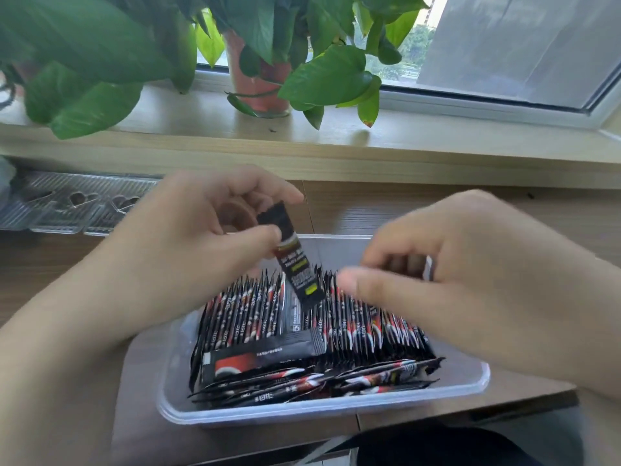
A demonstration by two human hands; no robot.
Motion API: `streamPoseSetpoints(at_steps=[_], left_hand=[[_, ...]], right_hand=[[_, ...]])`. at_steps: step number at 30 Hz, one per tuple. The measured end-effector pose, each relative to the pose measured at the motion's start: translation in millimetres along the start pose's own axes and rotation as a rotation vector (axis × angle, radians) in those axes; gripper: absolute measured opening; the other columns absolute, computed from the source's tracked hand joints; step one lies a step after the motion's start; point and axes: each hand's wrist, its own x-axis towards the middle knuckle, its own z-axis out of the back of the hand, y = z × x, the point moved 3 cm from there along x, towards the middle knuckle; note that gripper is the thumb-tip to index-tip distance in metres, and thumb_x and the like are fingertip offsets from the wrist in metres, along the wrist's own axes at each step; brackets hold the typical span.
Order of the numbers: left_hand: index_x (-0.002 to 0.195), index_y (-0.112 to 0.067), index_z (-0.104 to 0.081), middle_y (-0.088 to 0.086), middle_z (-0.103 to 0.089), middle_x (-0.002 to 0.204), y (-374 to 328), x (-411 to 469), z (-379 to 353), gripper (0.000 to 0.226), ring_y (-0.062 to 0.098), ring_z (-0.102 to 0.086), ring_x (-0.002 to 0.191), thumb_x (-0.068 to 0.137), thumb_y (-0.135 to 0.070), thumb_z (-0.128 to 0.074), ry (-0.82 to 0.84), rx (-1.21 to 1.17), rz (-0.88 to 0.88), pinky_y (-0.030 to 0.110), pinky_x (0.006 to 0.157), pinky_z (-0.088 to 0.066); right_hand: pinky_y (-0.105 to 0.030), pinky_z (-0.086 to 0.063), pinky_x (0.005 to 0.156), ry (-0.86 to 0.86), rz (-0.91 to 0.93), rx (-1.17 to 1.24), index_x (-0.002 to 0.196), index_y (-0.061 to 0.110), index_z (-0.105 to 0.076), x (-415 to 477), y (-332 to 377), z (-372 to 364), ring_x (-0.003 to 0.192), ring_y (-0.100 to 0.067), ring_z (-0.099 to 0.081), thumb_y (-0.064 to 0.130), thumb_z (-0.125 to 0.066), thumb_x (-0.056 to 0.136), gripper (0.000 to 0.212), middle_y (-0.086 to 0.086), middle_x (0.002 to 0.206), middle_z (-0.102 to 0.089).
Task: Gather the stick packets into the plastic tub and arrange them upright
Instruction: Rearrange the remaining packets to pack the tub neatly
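The left hand [215,223], just left of the frame's centre, pinches the upper part of a single black stick packet [295,260] between thumb and fingers; the packet hangs tilted, its serrated top edge by the fingertips and its lower end dipping into the row of standing packets below. To the right of centre the right hand [433,280] is blurred, fingers curled downward and thumb stretched left over the tops of the standing packets; whether it grips any of them cannot be told. Under both hands, in the lower middle of the frame, sits the clear plastic tub [470,381], and inside it a dense row of upright stick packets [336,317], black with red and white print, runs from left to right. In front of that row, toward the bottom of the frame, more packets lie flat in a loose pile [319,381], one broader packet resting across them on the left. The tub stands on a wooden table [437,213]. At the left edge, a clear ribbed tray with heart-shaped hollows [74,203] lies on the table. Across the top, leafy potted plants [262,62] stand on a windowsill [437,136].
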Motion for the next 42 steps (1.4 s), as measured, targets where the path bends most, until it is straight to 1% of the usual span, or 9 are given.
streamPoseSetpoints(at_steps=[5,9,15,19,23,27,30,35,42], left_hand=[[0.081,-0.018,-0.071,0.006,-0.074,0.076,-6.3,-4.4,2.9,0.018,0.031,-0.076,0.071,0.070,-0.006,-0.078,-0.034,-0.226,-0.037,0.037,0.063,-0.063],[0.077,-0.017,-0.068,0.002,-0.075,0.073,-2.9,-9.0,2.9,0.017,0.033,-0.077,0.075,0.065,-0.017,-0.081,-0.098,-0.202,-0.033,0.070,0.058,-0.053],[0.079,-0.024,-0.070,0.002,-0.075,0.074,-0.9,-14.4,0.9,0.022,0.039,-0.073,0.073,0.063,-0.036,-0.079,-0.130,-0.054,-0.026,0.072,0.062,-0.054],[0.081,-0.030,-0.070,-0.004,-0.076,0.073,-4.6,-23.9,-1.7,0.021,0.034,-0.072,0.062,0.066,-0.044,-0.078,-0.114,0.152,-0.038,0.058,0.062,-0.060],[0.077,-0.038,-0.070,-0.020,-0.073,0.072,-14.7,-31.7,-0.5,0.019,0.015,-0.067,0.048,0.072,-0.027,-0.085,-0.100,0.402,-0.017,0.031,0.058,-0.059],[0.071,-0.032,-0.069,-0.025,-0.069,0.076,-19.0,-34.5,7.6,0.016,0.005,-0.063,0.060,0.075,-0.021,-0.080,-0.163,0.612,-0.009,0.016,0.053,-0.045],[0.071,-0.030,-0.069,-0.012,-0.068,0.073,-17.7,-34.3,10.4,0.015,0.005,-0.059,0.066,0.076,-0.019,-0.078,-0.155,0.680,-0.016,0.019,0.061,-0.045],[0.072,-0.038,-0.076,-0.022,-0.065,0.092,-13.7,-35.7,6.9,0.012,-0.006,-0.056,0.085,0.077,-0.027,-0.076,0.107,0.738,-0.024,0.018,0.081,-0.042],[0.076,-0.042,-0.078,-0.023,-0.063,0.089,-12.0,-39.2,-6.2,0.017,0.001,-0.050,0.098,0.071,-0.043,-0.062,0.315,0.816,0.013,0.040,0.092,-0.043]], right_hand=[[-0.016,-0.051,0.075,-0.273,0.015,0.139,0.108,0.041,-0.068,6.8,-16.9,-13.0,0.090,0.005,-0.058,0.058,-0.053,0.083,0.033,0.024,0.095,-0.062],[-0.006,-0.045,0.075,-0.290,0.079,0.254,0.088,0.034,-0.076,10.9,-19.2,-15.6,0.082,0.008,-0.062,0.037,-0.066,0.086,0.011,0.024,0.081,-0.069],[-0.005,-0.044,0.070,-0.223,0.090,0.298,0.085,0.034,-0.078,2.3,-26.4,-11.6,0.074,0.008,-0.063,0.037,-0.070,0.085,0.010,0.023,0.078,-0.071],[-0.018,-0.051,0.076,-0.244,0.077,0.237,0.082,0.033,-0.079,3.0,-30.1,-16.7,0.082,0.004,-0.063,0.035,-0.072,0.084,0.008,0.022,0.082,-0.069],[-0.002,-0.044,0.069,-0.255,0.048,0.234,0.079,0.034,-0.079,-0.5,-32.1,-17.2,0.078,0.010,-0.062,0.030,-0.077,0.080,0.005,0.022,0.073,-0.070],[0.003,-0.039,0.064,-0.261,0.010,0.288,0.073,0.037,-0.078,-6.3,-35.2,-15.8,0.068,0.013,-0.063,0.028,-0.082,0.074,0.010,0.029,0.069,-0.069],[0.002,-0.040,0.065,-0.145,0.037,0.293,0.071,0.039,-0.077,-9.5,-26.7,-20.0,0.061,0.013,-0.063,0.027,-0.082,0.072,0.013,0.027,0.068,-0.069],[-0.003,-0.043,0.061,0.004,0.084,0.155,0.071,0.039,-0.077,-4.8,-12.2,-36.0,0.065,0.017,-0.058,0.030,-0.080,0.074,0.009,0.030,0.067,-0.066],[-0.013,-0.049,0.069,0.079,0.248,0.002,0.076,0.034,-0.077,7.9,20.4,-62.7,0.078,0.003,-0.060,0.034,-0.073,0.078,0.004,0.020,0.074,-0.068]])
